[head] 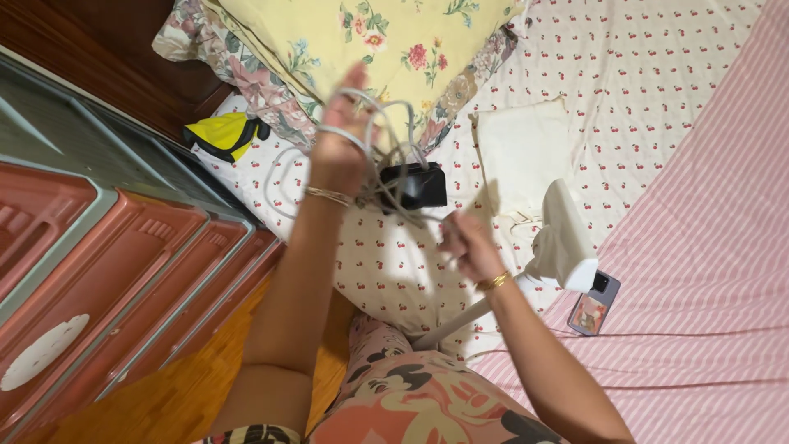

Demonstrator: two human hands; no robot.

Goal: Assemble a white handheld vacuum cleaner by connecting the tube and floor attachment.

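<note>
My left hand is raised over the bed with loops of a grey-white cable wound around it. A black power adapter hangs from the cable just right of that wrist. My right hand is lower and to the right, pinching a strand of the same cable. Both wrists wear gold bracelets. More cable trails on the sheet left of my left arm.
A cherry-print sheet covers the bed, with a pink striped cover at right. Floral pillows lie at the head. A white handheld appliance, a phone, a folded cream cloth and a yellow-black object rest nearby. Red-fronted drawers stand at left.
</note>
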